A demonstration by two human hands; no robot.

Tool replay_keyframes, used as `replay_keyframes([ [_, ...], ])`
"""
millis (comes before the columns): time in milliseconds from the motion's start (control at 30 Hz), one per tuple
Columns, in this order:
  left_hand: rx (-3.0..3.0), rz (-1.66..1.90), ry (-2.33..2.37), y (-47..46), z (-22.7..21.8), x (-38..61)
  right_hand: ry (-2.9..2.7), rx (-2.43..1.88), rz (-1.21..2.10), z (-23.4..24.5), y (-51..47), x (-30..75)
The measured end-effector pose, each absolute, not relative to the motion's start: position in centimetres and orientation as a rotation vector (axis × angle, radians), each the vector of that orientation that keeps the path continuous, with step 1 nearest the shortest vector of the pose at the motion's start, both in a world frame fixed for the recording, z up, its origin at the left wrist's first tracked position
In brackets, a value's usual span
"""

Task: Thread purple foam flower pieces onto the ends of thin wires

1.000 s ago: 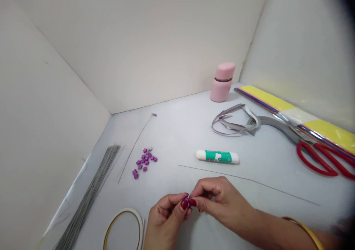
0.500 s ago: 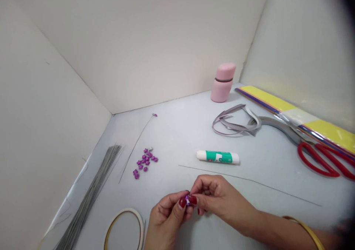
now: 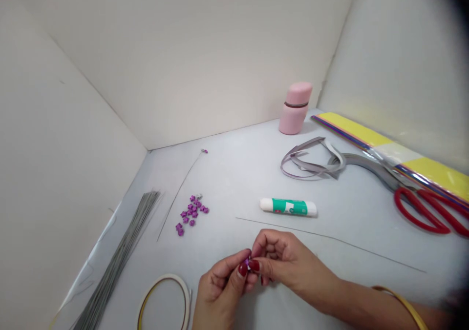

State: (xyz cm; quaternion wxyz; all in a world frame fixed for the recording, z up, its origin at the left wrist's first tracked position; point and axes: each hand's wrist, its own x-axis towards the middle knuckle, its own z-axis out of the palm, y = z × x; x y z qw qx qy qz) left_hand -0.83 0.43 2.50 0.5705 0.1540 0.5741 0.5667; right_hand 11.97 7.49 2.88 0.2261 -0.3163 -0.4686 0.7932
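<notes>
Left hand (image 3: 220, 291) and right hand (image 3: 289, 266) together, fingertips pinching a small purple star (image 3: 248, 263) above the table (image 3: 227, 183). Risk: the star is tiny, so a loosened pinch could drop it, and it might roll toward the star pile (image 3: 191, 213).

From here, the small purple piece (image 3: 248, 263) is mostly buried between the red-nailed fingertips (image 3: 242, 270) of the left hand (image 3: 222, 291) and right hand (image 3: 286, 257), so its shape can't be made out. The left wrist runs off the bottom of the view, and the right forearm (image 3: 361, 303) fades into a dark blur at the right edge. The bottom edge also cuts off a white-and-gold ring of tape (image 3: 164, 275) and a bundle of grey wires (image 3: 117, 264). Red-handled scissors (image 3: 421, 212) and a yellow paper pack (image 3: 399, 156) run off the right edge. The speck (image 3: 204, 151) on the tip of a thin grey wire (image 3: 181, 188) is too small to tell.
</notes>
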Motion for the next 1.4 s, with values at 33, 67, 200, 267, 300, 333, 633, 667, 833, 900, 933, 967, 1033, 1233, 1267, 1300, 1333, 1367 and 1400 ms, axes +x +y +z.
replay_keyframes([
  [33, 0.389, 1.33, 1.378, 0.39, 2.57, -0.83, -1.286, -0.87, 2.196, 2.96, 7.46, 11.93],
  [67, 0.41, 1.332, 1.4, 0.37, 2.65, -0.82, -1.28, -0.869, 2.202, 3.01, 7.43, 11.91],
  [200, 0.412, 1.311, 1.397, 0.33, 2.76, -0.85, -1.25, -0.879, 2.219, 2.9, 7.45, 11.84],
  [267, 0.403, 1.305, 1.389, 0.31, 2.64, -0.89, -1.233, -0.885, 2.226, 2.77, 7.52, 11.86],
  [300, 0.4, 1.306, 1.386, 0.3, 2.57, -0.91, -1.225, -0.886, 2.23, 2.72, 7.56, 11.89],
  [333, 0.403, 1.306, 1.383, 0.28, 2.5, -0.93, -1.218, -0.885, 2.233, 2.7, 7.6, 11.92],
  [633, 0.406, 1.29, 1.335, 0.22, 2.63, -1.03, -1.173, -0.895, 2.284, 2.76, 7.72, 12.12],
  [667, 0.404, 1.29, 1.334, 0.23, 2.67, -1.03, -1.171, -0.892, 2.29, 2.71, 7.7, 12.13],
  [833, 0.393, 1.284, 1.355, 0.38, 2.81, -0.96, -1.171, -0.866, 2.321, 2.43, 7.65, 12.2],
  [900, 0.323, 1.263, 1.363, 0.51, 2.83, -0.95, -1.16, -0.863, 2.333, 2.4, 7.66, 12.23],
  [933, 0.278, 1.255, 1.364, 0.59, 2.84, -0.95, -1.156, -0.861, 2.337, 2.42, 7.67, 12.25],
  [967, 0.233, 1.249, 1.359, 0.67, 2.85, -0.96, -1.156, -0.859, 2.342, 2.44, 7.68, 12.27],
  [1033, 0.177, 1.249, 1.339, 0.82, 2.88, -0.97, -1.165, -0.861, 2.337, 2.47, 7.75, 12.3],
  [1233, 0.155, 1.251, 1.297, 0.97, 2.93, -0.94, -1.188, -0.85, 2.324, 2.31, 8.02, 12.2],
  [1267, 0.148, 1.249, 1.29, 0.96, 2.92, -0.92, -1.19, -0.853, 2.321, 2.28, 8.01, 12.18],
  [1300, 0.145, 1.247, 1.282, 0.94, 2.9, -0.9, -1.197, -0.853, 2.316, 2.25, 7.98, 12.19],
  [1333, 0.147, 1.247, 1.277, 0.92, 2.87, -0.88, -1.211, -0.854, 2.309, 2.24, 7.93, 12.2],
  [1367, 0.152, 1.248, 1.273, 0.9, 2.83, -0.87, -1.235, -0.856, 2.296, 2.23, 7.87, 12.23],
  [1400, 0.159, 1.25, 1.27, 0.88, 2.79, -0.87, -1.266, -0.86, 2.278, 2.22, 7.8, 12.27],
])
